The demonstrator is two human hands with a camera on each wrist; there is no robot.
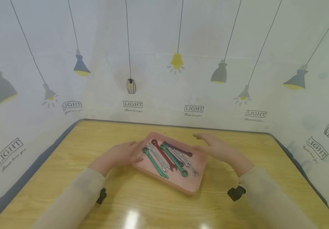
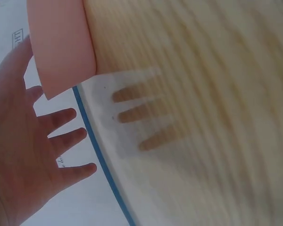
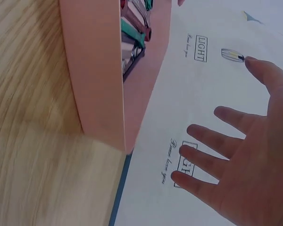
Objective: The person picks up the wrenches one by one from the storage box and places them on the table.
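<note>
Fingers (image 2: 68,140) of the left hand (image 1: 124,154) are held loosely spread, and those of the right hand (image 1: 216,148) are likewise stretched out and parted, with nothing gripped by either. Pale sleeves (image 1: 267,190) are seen at the near side, and a black device (image 1: 237,193) is worn near each cuff. Between the hands a pink tray (image 1: 192,187) is set at a slant on the wood-grained table (image 1: 118,203). Its left end is overlapped by the left hand in the head view, though whether the rim is actually touched cannot quite be made out; in the right wrist view the right hand is seen apart from the tray's wall. Inside the tray, wrenches are laid roughly side by side: a green wrench (image 1: 155,163) at the left, then a silver wrench (image 1: 158,156), a red wrench (image 1: 168,156), a second green wrench (image 1: 174,159) and a second silver wrench (image 1: 188,163), with a purple wrench (image 1: 177,148) lying toward the far side. Beyond, the table is bordered by dark blue edging (image 1: 35,169), and a white backdrop (image 1: 153,63) is printed with hanging lamps (image 1: 177,61) and the word LIGHT.
</note>
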